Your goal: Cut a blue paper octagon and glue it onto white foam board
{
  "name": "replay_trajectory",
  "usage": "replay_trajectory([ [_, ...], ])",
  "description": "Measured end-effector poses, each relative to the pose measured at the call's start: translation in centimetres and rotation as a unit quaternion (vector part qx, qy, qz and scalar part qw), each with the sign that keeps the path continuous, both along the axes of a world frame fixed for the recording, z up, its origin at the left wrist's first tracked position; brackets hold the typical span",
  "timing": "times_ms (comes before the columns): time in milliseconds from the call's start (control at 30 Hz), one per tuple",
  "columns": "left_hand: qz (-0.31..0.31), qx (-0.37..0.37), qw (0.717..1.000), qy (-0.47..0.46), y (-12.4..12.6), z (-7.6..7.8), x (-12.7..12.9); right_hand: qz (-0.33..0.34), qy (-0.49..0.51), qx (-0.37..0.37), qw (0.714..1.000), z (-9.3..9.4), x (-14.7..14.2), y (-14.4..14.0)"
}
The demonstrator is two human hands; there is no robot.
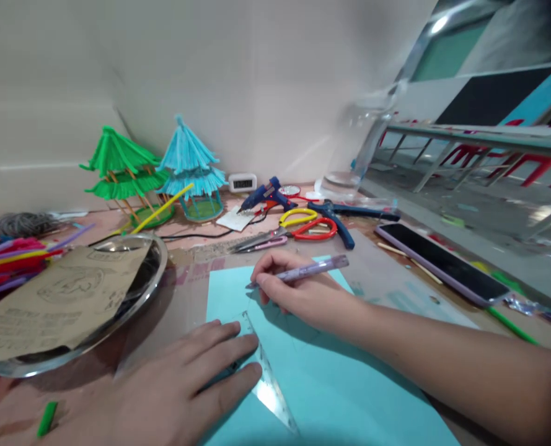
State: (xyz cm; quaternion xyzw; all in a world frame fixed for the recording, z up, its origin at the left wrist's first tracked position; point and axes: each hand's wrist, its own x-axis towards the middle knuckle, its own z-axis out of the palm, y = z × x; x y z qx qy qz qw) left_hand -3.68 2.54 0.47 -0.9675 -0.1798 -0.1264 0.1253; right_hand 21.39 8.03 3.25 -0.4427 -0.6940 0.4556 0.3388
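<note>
Beyond the far edge of my tabletop point(186, 291) rises a plain pale wall point(256, 80), meeting another pale wall point(38, 105) in a corner at my left. Off the right edge the floor point(484, 217) is grey and littered with scraps. A long pale bench point(480, 136) on slanted legs stands there, red chairs point(530, 164) behind it. A bright light point(439, 23) glows at upper right.

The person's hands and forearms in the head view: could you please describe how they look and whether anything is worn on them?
Both the left hand and the right hand are bare: no gloves, rings or watch show. The right forearm is uncovered right to the picture's edge, with no sleeve in view. The fingernails are short and unpainted.
</note>
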Motion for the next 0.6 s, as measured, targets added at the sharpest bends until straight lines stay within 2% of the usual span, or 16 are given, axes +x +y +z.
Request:
replay_trajectory([
  [100, -0.016, 0.030, 0.999, -0.032, 0.6, -0.1, 0.4, -0.005, -0.002, -0.007, 1.000, 0.0, -0.1, 0.1],
  [167, -0.017, 0.031, 0.999, 0.000, 0.8, 0.3, 0.7, -0.010, -0.006, -0.008, 1.000, 0.1, -0.1, 0.1],
  [267, -0.016, 0.046, 0.999, -0.025, 0.5, 1.2, 1.0, -0.010, -0.007, -0.003, 1.000, 0.2, -0.2, -0.1],
  [433, 0.010, 0.002, 1.000, -0.010, -0.1, 1.8, 1.1, -0.009, -0.016, -0.002, 1.000, 0.2, -0.1, -0.1],
  [600, 0.006, -0.042, 0.999, 0.009, -0.2, 1.6, 0.5, 0.005, -0.001, 0.000, 1.000, 0.2, 0.0, -0.1],
])
